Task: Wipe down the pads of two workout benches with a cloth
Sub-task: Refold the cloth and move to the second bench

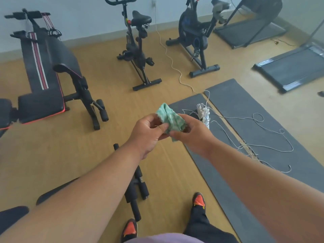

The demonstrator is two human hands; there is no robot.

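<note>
fingers: both hands, left hand (149, 130) and right hand (191, 135), pinch the green cloth (171, 120) in midair.
advice: fold it flat before wiping the bench pad (42, 71).

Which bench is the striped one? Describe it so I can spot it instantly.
Start at the pale back wall, far left. The bench runs from there toward the camera, left of the upright exercise bike. Its black pad alone carries red-and-white lengthwise stripes and red edging.

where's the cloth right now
In the head view the cloth is mid-frame, held up between the left hand and right hand, above the floor left of the mats.
</note>
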